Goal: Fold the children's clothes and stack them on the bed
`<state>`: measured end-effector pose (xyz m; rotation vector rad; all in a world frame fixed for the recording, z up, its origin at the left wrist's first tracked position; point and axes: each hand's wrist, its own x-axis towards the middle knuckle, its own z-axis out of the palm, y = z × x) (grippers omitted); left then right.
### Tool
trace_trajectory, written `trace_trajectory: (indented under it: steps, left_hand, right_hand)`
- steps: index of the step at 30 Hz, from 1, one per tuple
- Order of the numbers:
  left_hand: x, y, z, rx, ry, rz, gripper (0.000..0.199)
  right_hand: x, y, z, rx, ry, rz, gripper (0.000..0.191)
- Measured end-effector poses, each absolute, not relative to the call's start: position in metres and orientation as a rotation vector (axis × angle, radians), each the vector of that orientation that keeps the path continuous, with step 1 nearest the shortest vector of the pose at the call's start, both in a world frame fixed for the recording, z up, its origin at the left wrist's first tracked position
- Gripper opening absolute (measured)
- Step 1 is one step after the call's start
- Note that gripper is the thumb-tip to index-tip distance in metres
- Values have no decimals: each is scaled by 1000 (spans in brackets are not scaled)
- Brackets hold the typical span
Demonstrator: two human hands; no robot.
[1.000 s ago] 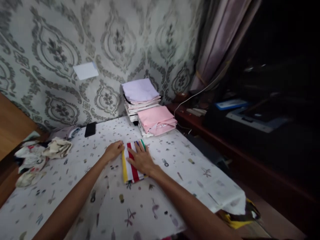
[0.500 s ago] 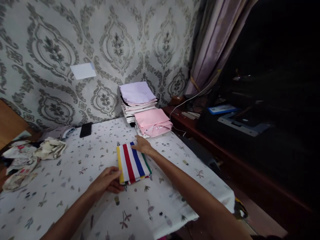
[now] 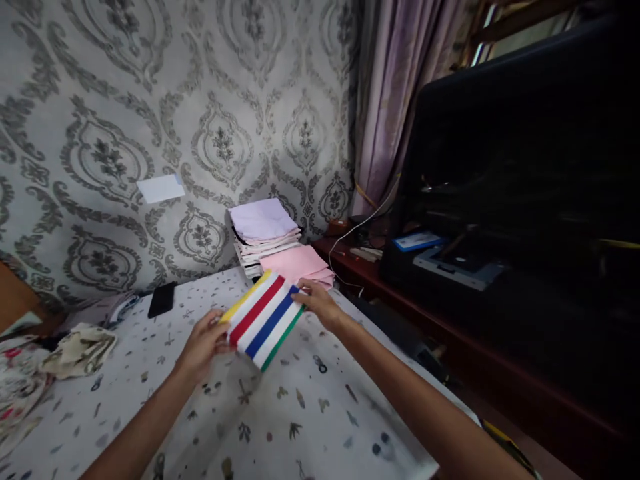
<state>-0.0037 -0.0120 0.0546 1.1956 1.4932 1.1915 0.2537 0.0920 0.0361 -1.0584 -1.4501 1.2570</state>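
A folded striped cloth (image 3: 264,319), with yellow, red, blue and green bands on white, is held up at a slant above the patterned bed sheet. My left hand (image 3: 204,341) grips its left corner, and my right hand (image 3: 320,303) pinches its upper right corner. Just behind it lies a folded pink cloth (image 3: 297,261), partly covered by the striped one. Farther back stands a taller stack of folded cloths with a lilac one (image 3: 263,219) on top.
A black phone (image 3: 162,300) lies on the sheet (image 3: 200,427) to the left. Crumpled cloths (image 3: 80,350) are at the far left. On the right, a dark red ledge (image 3: 345,262) carries a white cable and small items beside a large dark object.
Both hands have lifted the striped cloth off the sheet and turned it, bringing it close to the pink cloth. The camera view has tilted upward.
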Motion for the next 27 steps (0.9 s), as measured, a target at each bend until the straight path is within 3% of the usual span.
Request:
trace_trajectory:
  steps: [4, 9, 13, 18, 27]
  left_hand:
    - [32, 83, 87, 1372, 1455, 1320, 33]
    - [69, 183, 101, 1523, 1563, 1333, 17]
    - [69, 215, 84, 1622, 1675, 1297, 17]
    - [39, 172, 43, 1827, 1770, 1230, 21]
    - [-137, 30, 5, 1837, 2263, 913, 26]
  right_hand:
    - [283, 130, 51, -1200, -1285, 910, 28]
    - [308, 182, 64, -1441, -1306, 621, 21]
    - [303, 192, 62, -1604, -1422, 451, 45]
    - [260, 185, 41, -1585, -1995, -70, 52]
    - [238, 218, -5, -1480, -2189, -78, 57]
